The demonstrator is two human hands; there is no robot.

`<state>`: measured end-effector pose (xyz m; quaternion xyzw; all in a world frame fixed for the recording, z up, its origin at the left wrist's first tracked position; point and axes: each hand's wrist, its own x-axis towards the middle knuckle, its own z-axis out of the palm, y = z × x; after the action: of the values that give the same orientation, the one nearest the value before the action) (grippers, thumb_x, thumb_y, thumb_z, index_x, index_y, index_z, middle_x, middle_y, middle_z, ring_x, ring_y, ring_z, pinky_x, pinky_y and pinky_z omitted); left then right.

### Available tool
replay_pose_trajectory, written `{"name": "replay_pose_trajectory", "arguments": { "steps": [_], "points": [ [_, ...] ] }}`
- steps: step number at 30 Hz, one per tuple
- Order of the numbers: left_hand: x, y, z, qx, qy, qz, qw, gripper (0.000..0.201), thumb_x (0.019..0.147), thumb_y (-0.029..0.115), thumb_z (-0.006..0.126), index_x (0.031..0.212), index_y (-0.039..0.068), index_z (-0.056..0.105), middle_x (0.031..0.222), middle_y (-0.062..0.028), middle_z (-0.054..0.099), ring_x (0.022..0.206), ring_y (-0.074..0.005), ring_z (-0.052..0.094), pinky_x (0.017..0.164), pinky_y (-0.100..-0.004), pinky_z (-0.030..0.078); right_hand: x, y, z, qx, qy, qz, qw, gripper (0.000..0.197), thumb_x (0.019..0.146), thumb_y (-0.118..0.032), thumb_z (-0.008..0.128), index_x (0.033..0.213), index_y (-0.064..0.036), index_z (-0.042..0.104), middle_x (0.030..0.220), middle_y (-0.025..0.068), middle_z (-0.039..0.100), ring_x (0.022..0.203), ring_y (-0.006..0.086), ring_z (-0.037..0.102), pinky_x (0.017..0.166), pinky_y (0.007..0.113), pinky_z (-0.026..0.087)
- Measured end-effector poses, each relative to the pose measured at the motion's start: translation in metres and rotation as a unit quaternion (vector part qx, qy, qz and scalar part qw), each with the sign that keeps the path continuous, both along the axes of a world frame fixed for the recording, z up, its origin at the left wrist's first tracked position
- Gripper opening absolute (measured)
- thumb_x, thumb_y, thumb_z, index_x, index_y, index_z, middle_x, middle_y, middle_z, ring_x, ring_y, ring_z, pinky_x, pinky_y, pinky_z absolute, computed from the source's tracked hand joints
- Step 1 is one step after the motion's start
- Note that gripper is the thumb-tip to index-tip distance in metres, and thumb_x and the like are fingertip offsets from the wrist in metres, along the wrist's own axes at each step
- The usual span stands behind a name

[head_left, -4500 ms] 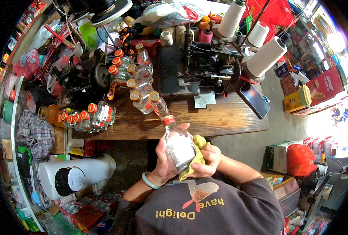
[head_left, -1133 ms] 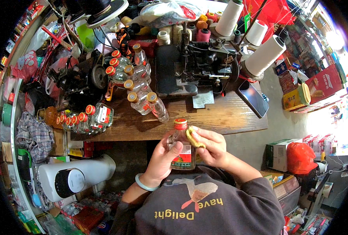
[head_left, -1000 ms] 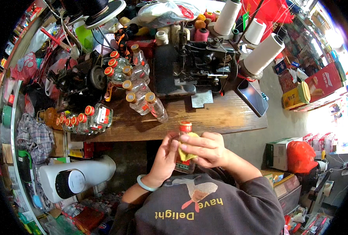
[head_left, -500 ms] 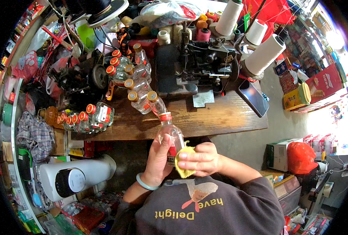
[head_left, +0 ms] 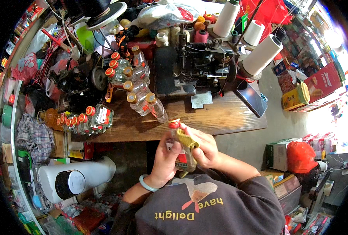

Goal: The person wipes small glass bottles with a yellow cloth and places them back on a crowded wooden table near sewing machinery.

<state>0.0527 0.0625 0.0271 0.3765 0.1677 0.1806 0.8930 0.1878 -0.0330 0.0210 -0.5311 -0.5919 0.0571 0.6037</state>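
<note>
A clear glass bottle (head_left: 184,165) with a red cap and a red label is held upright-tilted in front of my chest. Wrapped round its left side is my left hand (head_left: 164,159), with a pale bracelet at the wrist. My right hand (head_left: 207,150) presses a yellow cloth (head_left: 187,138) against the bottle's shoulder, just under the cap. Beyond my hands, several clear bottles with gold caps (head_left: 155,107) stand on the wooden table (head_left: 221,117). Farther left along its edge are several flatter bottles with red caps (head_left: 102,115).
A black sewing machine (head_left: 205,66) stands at the back of the table, near large white thread cones (head_left: 262,55). A phone (head_left: 252,98) lies at the table's right end. To my left is a white rounded appliance (head_left: 84,174); a red bag (head_left: 301,157) sits at right.
The yellow cloth has moved up from the bottle's lower body to its shoulder with my right hand. The bottle has shifted slightly right and toward me, away from the gold-capped bottles.
</note>
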Motion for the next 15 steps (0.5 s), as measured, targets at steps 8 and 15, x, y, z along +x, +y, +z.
{"name": "replay_pose_trajectory", "arguments": {
  "steps": [8, 15],
  "points": [
    [0.005, 0.001, -0.013, 0.356, 0.016, 0.241, 0.903, 0.068, 0.091, 0.052, 0.055, 0.134, 0.003, 0.035, 0.121, -0.0097, 0.049, 0.107, -0.0192, 0.051, 0.093, -0.0346, 0.043, -0.032, -0.008, -0.030, -0.027, 0.133, 0.080, 0.988, 0.042, 0.088, -0.034, 0.064, 0.112, 0.0001, 0.056, 0.089, 0.0178, 0.058, 0.079, 0.0370, 0.060, 0.068, 0.041, 0.047],
    [0.021, 0.001, -0.008, 0.234, 0.027, 0.225, 0.945, 0.064, 0.099, 0.046, 0.041, 0.144, 0.007, 0.017, 0.138, -0.0185, 0.038, 0.125, -0.0293, 0.044, 0.107, -0.0440, 0.033, -0.017, -0.003, -0.008, 0.023, -0.043, -0.141, 0.989, 0.045, 0.082, -0.017, 0.070, 0.122, -0.0016, 0.057, 0.113, 0.0183, 0.063, 0.077, 0.0300, 0.064, 0.063, 0.037, 0.053]
  ]
}}
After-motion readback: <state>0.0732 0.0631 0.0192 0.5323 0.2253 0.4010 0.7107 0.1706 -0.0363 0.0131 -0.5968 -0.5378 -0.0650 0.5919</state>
